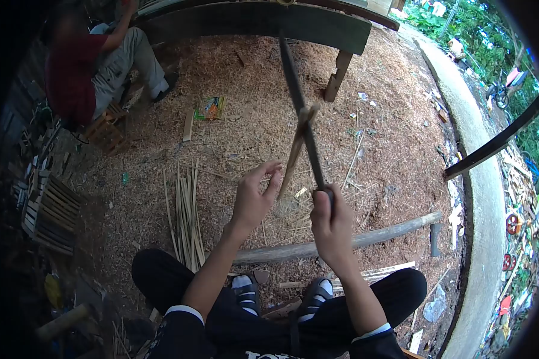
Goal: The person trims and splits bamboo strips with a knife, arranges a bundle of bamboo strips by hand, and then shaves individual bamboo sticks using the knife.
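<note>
My right hand (332,224) is closed around the handle of a long machete (294,87), its dark blade pointing up and away from me. A narrow split piece of wood or bamboo (292,158) crosses the blade near its middle and seems caught on it. To the left of that piece, my left hand (254,200) is raised with thumb and fingers apart. Its fingertips are close to the piece's lower part, with no clear contact. Below my left hand lies a bundle of thin pale strips (187,218) on the ground.
A wooden pole (281,252) lies crosswise before my feet. Another person (78,72) sits at upper left on a wooden stool (106,130). A wooden bench (251,27) stands ahead. A slatted crate (51,206) is at left, a concrete curb (476,221) at right.
</note>
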Demonstrator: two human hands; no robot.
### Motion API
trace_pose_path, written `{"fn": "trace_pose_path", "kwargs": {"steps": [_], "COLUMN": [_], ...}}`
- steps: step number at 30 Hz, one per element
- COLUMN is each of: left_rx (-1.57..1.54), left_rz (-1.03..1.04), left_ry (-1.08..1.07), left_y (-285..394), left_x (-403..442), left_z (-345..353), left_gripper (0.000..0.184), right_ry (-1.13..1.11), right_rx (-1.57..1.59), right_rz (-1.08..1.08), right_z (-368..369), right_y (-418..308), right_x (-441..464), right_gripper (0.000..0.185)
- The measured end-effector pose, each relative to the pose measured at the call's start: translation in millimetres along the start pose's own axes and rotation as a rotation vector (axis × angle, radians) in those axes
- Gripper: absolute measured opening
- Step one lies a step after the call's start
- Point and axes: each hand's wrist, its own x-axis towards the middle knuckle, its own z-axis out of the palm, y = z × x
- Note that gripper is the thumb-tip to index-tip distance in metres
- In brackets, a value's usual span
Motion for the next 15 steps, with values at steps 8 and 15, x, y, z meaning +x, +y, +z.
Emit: {"fn": "trace_pose_path", "kwargs": {"steps": [8, 15], "left_rx": [-0.001, -0.062], "left_rz": [0.038, 0.032], "left_ry": [0.04, 0.046], "left_y": [-8.2, 3.8], "left_x": [-2.4, -4.1], "left_z": [-2.7, -9.1], "left_gripper": [0.028, 0.026], "right_ry": [-0.079, -0.056], "right_rx": [-0.091, -0.054], "right_rz": [0.043, 0.061], "right_z": [30.7, 16.7], "right_y": [42.5, 26.0], "right_x": [5.8, -1.0], "right_gripper": [0.031, 0.033]}}
